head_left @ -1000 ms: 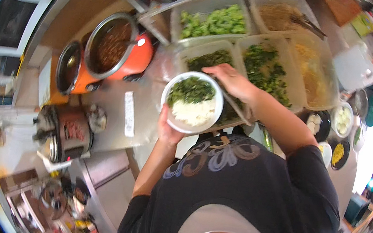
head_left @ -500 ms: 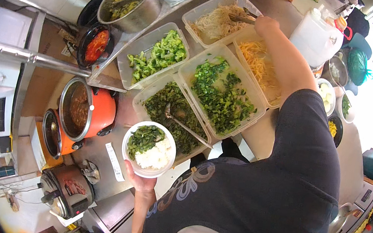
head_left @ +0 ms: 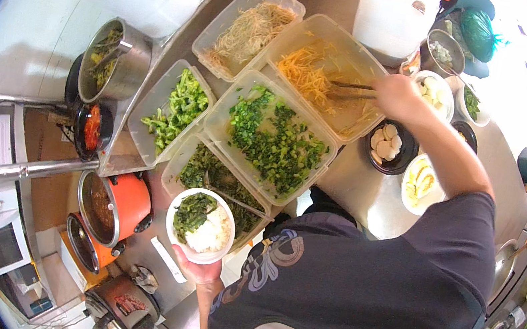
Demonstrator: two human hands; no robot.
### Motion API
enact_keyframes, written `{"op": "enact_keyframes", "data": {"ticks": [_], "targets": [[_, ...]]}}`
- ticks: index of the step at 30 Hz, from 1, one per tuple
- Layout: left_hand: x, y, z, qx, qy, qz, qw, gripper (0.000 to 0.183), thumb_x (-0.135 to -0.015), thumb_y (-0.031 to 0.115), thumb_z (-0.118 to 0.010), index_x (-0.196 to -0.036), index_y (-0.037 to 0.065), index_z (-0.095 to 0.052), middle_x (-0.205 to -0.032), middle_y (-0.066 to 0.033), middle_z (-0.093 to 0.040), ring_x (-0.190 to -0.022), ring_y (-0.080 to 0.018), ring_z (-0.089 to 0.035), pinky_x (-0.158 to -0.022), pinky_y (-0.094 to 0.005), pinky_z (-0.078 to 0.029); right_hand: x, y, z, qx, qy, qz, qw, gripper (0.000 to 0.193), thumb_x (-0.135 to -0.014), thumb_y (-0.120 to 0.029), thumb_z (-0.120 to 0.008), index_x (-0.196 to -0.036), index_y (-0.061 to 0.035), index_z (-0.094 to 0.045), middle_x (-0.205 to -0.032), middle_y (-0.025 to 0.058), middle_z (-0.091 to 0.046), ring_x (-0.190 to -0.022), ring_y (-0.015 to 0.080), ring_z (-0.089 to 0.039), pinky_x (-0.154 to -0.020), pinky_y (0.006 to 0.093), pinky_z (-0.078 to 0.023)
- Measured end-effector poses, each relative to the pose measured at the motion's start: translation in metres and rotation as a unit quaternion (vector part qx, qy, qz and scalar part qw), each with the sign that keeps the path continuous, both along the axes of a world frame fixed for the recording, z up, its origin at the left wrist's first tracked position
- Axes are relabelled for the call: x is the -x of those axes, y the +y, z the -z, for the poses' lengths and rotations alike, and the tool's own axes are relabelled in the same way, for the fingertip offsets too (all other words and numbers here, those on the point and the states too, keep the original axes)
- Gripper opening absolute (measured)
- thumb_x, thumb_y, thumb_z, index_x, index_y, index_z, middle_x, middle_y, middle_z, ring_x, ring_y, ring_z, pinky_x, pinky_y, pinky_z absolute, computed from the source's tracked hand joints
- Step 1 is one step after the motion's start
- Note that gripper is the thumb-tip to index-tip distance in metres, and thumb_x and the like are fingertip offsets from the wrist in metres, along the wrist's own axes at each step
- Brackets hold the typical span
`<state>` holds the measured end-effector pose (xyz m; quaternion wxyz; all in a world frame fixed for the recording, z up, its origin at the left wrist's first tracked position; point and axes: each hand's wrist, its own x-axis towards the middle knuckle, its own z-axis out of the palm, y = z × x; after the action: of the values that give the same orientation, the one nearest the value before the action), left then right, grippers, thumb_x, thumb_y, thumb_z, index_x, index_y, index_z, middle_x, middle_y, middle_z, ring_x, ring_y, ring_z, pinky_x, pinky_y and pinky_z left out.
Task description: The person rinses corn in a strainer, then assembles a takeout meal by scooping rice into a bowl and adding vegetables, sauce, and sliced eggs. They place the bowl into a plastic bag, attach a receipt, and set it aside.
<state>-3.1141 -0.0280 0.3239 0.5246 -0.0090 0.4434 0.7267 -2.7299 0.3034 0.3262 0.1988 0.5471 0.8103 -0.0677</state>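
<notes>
One white bowl, part rice (dark greens fill the rest), is grasped from below by the left hand, near the dark-greens tub. The right hand grips dark tongs, their tips at the shredded carrot in a clear tub. Around lie a chopped-greens tub, a broccoli tub and a tub of pale strands; two orange cookers stand farther left.

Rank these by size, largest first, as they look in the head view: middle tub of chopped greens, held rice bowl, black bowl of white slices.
1. Middle tub of chopped greens
2. Held rice bowl, though nearness to the camera may enlarge it
3. Black bowl of white slices
</notes>
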Motion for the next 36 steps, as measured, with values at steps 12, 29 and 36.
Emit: {"op": "enact_keyframes", "data": {"ticks": [12, 29, 36], "targets": [[-0.04, 0.039, 0.002, 0.017, 0.036, 0.027, 0.999, 0.066, -0.088, 0.059, -0.042, -0.139, 0.017, -0.037, -0.141, -0.0068, -0.042, -0.129, -0.0328, -0.039, -0.107, -0.0513, -0.031, -0.004, 0.009, 0.019, 0.02, 0.059, -0.054, 0.997, 0.059, -0.084, -0.035, -0.061, -0.132, -0.008, -0.042, -0.1, 0.014, -0.063, -0.093, 0.0287, -0.063, -0.077, 0.0368, -0.052], [-0.061, 0.059, -0.01, 0.008, 0.036, 0.042, 0.998, 0.07, -0.086, 0.057, -0.048, -0.14, 0.014, -0.036, -0.14, -0.0087, -0.043, -0.127, -0.0328, -0.041, -0.106, -0.052, -0.033, 0.056, 0.033, 0.107, 0.068, 0.179, 0.106, 0.976, 0.07, -0.092, -0.042, -0.05, -0.145, -0.0065, -0.02, -0.103, 0.0215, -0.06, -0.099, 0.0318, -0.06, -0.08, 0.0388, -0.05], [-0.069, 0.076, -0.01, -0.026, 0.011, 0.085, 0.996, 0.072, -0.086, 0.056, -0.05, -0.141, 0.014, -0.032, -0.143, -0.0097, -0.039, -0.128, -0.0345, -0.039, -0.106, -0.0536, -0.032, 0.042, 0.057, 0.123, 0.233, 0.403, 0.136, 0.875, 0.037, -0.091, -0.038, -0.054, -0.116, -0.011, -0.057, -0.076, 0.0073, -0.061, -0.07, 0.0212, -0.059, -0.061, 0.0352, -0.047]]}}
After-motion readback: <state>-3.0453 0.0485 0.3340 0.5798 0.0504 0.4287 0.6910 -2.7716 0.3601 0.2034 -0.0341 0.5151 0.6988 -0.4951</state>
